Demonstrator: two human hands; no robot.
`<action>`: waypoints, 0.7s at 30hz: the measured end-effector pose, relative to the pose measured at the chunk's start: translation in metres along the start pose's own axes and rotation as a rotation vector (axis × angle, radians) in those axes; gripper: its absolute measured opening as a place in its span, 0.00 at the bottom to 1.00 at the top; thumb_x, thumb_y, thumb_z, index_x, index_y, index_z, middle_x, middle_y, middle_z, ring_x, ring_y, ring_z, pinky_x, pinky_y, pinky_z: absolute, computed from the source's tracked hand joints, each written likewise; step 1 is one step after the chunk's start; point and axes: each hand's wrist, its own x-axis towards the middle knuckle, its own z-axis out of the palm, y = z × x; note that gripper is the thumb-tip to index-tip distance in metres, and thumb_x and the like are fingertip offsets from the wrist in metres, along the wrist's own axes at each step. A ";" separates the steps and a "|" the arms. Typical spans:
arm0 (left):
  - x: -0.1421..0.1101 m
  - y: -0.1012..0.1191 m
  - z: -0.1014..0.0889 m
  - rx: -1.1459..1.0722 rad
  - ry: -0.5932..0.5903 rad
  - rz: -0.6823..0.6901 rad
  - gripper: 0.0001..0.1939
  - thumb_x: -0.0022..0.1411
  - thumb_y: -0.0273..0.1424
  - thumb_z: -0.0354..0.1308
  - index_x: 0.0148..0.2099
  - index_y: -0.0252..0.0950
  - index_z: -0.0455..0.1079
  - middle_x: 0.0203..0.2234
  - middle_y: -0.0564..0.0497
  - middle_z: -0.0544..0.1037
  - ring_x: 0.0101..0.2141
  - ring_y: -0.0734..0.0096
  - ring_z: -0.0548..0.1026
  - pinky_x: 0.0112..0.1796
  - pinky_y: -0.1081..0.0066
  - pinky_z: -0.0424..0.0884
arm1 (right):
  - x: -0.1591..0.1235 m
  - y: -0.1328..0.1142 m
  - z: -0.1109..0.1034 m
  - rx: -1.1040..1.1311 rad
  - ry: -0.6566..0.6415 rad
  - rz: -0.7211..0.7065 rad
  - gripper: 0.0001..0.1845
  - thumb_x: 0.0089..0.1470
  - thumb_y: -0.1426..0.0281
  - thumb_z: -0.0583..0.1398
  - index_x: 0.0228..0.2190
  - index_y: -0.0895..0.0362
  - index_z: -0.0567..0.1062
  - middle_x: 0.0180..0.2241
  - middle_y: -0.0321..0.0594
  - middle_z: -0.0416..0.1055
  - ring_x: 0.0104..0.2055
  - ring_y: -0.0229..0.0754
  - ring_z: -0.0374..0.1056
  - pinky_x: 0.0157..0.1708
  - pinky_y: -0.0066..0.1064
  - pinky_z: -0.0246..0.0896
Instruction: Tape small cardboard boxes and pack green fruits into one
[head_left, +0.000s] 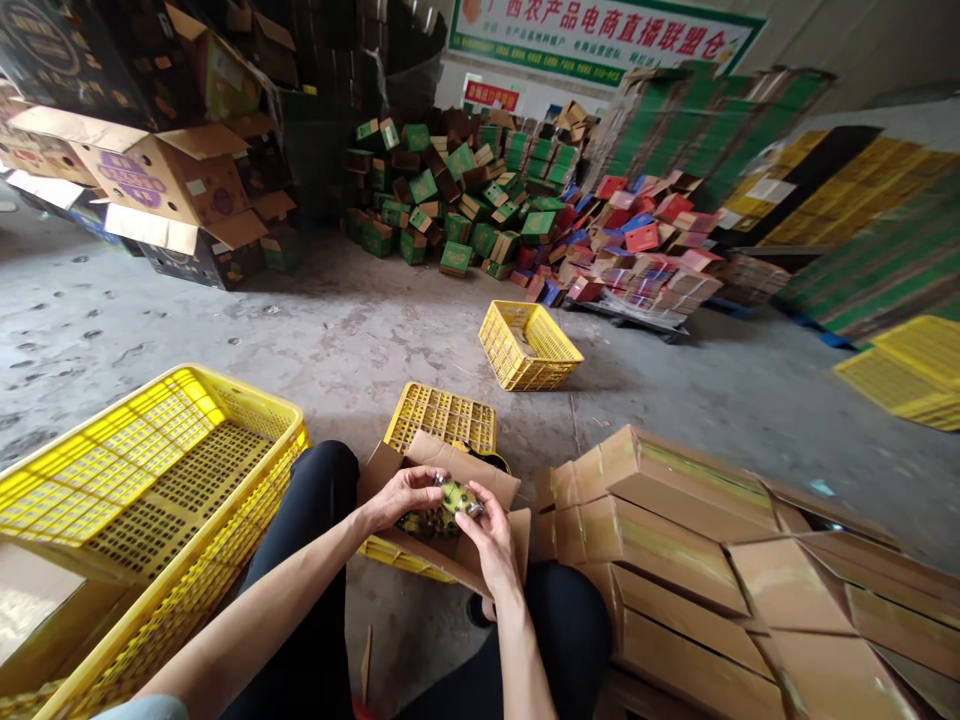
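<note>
Between my two hands is a small green, dark-spotted package [456, 494] in shiny clear wrap; the print or contents cannot be made out. My left hand [405, 496] pinches its left end between thumb and fingers. At the opposite end, my right hand [489, 532] grips it with fingertips and thumb. Both hands are over an open cardboard box [469, 462] between my knees. Inside, partly hidden by my hands, lie more dark and green wrapped pieces [417, 523]. The box rests on an upturned yellow crate [405, 560].
A large yellow crate [187, 540] stands to my left. Flat-topped cardboard boxes [690, 540] are packed at my right. Ahead are another yellow crate [531, 350], a heap of green boxes [457, 220], and red boxes [645, 235]. Stacked cartons [161, 175] stand far left.
</note>
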 end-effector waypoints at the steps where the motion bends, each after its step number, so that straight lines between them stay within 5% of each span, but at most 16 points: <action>1: 0.000 -0.001 0.000 -0.006 -0.020 -0.011 0.33 0.49 0.39 0.82 0.56 0.38 0.80 0.51 0.44 0.83 0.46 0.61 0.81 0.50 0.64 0.74 | 0.000 -0.001 0.000 -0.003 -0.005 0.004 0.33 0.47 0.61 0.75 0.55 0.49 0.78 0.59 0.41 0.77 0.63 0.56 0.71 0.67 0.51 0.62; 7: 0.002 -0.007 -0.002 0.016 -0.062 0.001 0.32 0.48 0.36 0.82 0.55 0.35 0.80 0.45 0.45 0.84 0.41 0.64 0.81 0.47 0.67 0.74 | -0.003 -0.003 0.001 -0.006 -0.039 0.010 0.32 0.48 0.61 0.75 0.55 0.48 0.78 0.59 0.40 0.77 0.63 0.56 0.71 0.68 0.51 0.61; 14: 0.004 -0.004 -0.003 0.052 -0.017 0.056 0.30 0.46 0.36 0.83 0.50 0.32 0.81 0.42 0.44 0.85 0.38 0.64 0.82 0.46 0.65 0.75 | -0.001 0.003 -0.004 -0.208 -0.079 -0.104 0.42 0.53 0.61 0.72 0.66 0.44 0.69 0.64 0.41 0.72 0.67 0.56 0.67 0.68 0.52 0.61; 18: 0.001 -0.003 -0.001 0.096 -0.031 0.052 0.28 0.47 0.37 0.83 0.49 0.31 0.81 0.41 0.43 0.85 0.38 0.62 0.82 0.46 0.64 0.75 | -0.001 0.014 -0.006 -0.395 -0.078 -0.152 0.40 0.51 0.65 0.71 0.65 0.44 0.72 0.65 0.39 0.72 0.68 0.55 0.65 0.71 0.54 0.56; 21: 0.000 -0.002 0.000 0.072 -0.052 0.044 0.32 0.47 0.36 0.83 0.53 0.32 0.80 0.44 0.42 0.85 0.43 0.59 0.82 0.49 0.63 0.75 | 0.000 0.018 -0.004 -0.345 -0.076 -0.115 0.40 0.49 0.66 0.71 0.63 0.44 0.73 0.65 0.39 0.72 0.67 0.55 0.67 0.69 0.53 0.61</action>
